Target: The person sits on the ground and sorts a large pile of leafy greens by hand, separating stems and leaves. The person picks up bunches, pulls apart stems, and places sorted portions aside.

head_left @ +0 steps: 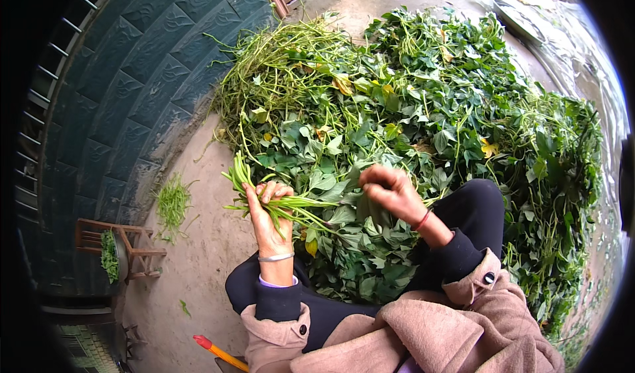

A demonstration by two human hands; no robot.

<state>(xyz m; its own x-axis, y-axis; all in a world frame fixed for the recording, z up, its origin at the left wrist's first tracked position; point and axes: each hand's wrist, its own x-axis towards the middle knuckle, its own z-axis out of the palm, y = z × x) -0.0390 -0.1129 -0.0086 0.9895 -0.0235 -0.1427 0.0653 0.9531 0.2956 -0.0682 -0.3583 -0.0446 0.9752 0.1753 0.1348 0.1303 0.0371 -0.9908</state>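
My left hand [270, 209] grips a bunch of long green leaf stalks [302, 204]. Their cut ends stick out on the left, and some leaves show at the right ends. To the right, my right hand [392, 192] hovers over the leaves with its fingers curled. Blur hides whether a leaf or stalk is pinched at its fingertips. Beneath and beyond both hands spreads a large heap of leafy green vines [436, 110], which look like sweet potato vines, with a few yellow leaves. Stripped, tangled vine stems [278, 60] lie at the heap's far left.
On the concrete floor [208, 254] at left lies a small pile of green stalks [172, 201]. A wooden chair [141, 251] bears a bowl [121, 254] of greens. A dark tiled wall [134, 85] bounds the left; plastic sheeting [580, 50] lies far right. A red-tipped yellow rod [221, 354] is near my left sleeve.
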